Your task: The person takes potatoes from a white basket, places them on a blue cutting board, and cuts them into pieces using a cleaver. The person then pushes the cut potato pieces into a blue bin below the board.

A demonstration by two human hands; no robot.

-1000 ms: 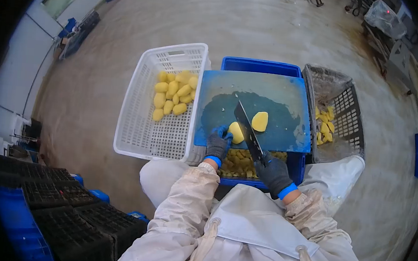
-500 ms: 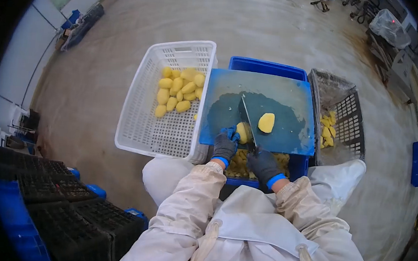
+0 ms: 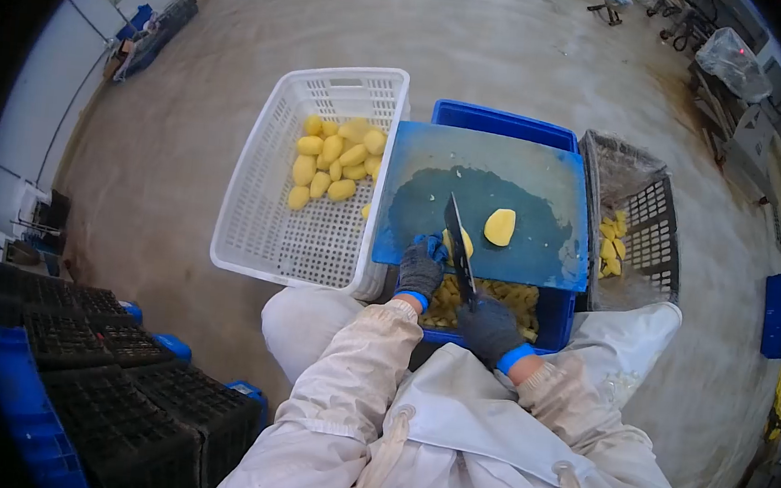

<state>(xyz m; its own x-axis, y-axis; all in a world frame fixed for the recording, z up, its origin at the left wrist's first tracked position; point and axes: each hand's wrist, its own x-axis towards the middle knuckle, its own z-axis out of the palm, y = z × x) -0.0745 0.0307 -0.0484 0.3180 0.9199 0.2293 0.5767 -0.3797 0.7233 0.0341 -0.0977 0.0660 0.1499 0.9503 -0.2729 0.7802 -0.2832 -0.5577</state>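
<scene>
A blue cutting board [image 3: 542,183] lies across a blue bin, its surface partly wet. My right hand [image 3: 487,328], in a dark glove, is closed round the handle of a knife [image 3: 459,240], whose blade points away from me. Left of the blade, my gloved left hand [image 3: 423,267] is closed against a yellow potato piece [image 3: 466,243] near the board's front edge. The blade partly hides that piece. A cut potato [image 3: 500,227] rests on the board to the right. Cut pieces [image 3: 519,302] fill the bin below the board.
A white crate [image 3: 239,186] with several peeled potatoes [image 3: 333,150] stands at the left. At the right is a dark crate [image 3: 674,253] holding yellow pieces [image 3: 612,243]. Black crates [image 3: 134,416] are stacked at the lower left.
My right hand has drawn slightly back towards me with the knife. The blade now stands more upright and crosses in front of the potato piece. The view has shifted slightly.
</scene>
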